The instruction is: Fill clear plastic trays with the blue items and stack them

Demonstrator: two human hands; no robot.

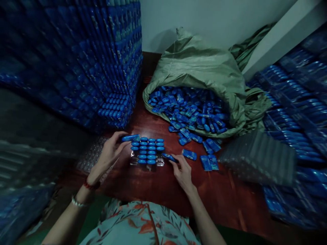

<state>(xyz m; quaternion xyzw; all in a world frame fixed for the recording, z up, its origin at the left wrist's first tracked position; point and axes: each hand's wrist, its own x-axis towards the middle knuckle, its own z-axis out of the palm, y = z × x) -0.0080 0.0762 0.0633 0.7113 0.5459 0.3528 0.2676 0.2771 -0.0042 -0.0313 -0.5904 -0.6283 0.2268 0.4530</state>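
Note:
A clear plastic tray (160, 163) lies on the dark red table in front of me, with rows of small blue packs (147, 148) standing on edge in it. Some slots along its lower left and lower right show bare plastic. My left hand (110, 151) pinches one blue pack (130, 138) over the tray's upper left corner. At the tray's right side, my right hand (182, 171) grips another blue pack (169, 157) between thumb and fingers, tilted towards the slots. The print on the packs is too small to read.
Behind the tray a green woven sack (201, 64) spills loose blue packs (184, 105) onto the table (153, 183). Filled trays rise in a tall stack (120, 44) at the left. Nested clear trays (260, 158) stand at the right, near more blue stacks (293, 119).

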